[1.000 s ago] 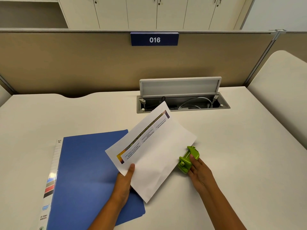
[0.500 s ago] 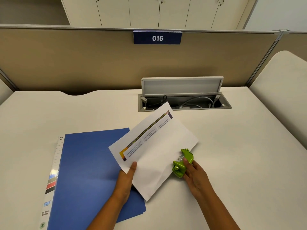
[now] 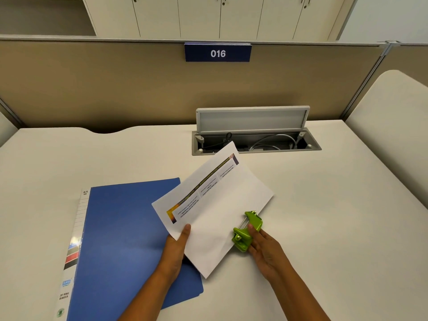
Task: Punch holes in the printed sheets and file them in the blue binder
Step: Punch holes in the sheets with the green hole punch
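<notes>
While left hand [image 3: 176, 249] pinches sheet [image 3: 215, 205] | right hand [image 3: 264, 249] on punch [image 3: 245, 232]

Sheet [image 3: 215, 212] print too small to read; binder [image 3: 129, 246] corner cut off.

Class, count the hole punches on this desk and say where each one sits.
1. The green hole punch sits at the right edge of the printed sheets, under the right hand. None other shows.
</notes>
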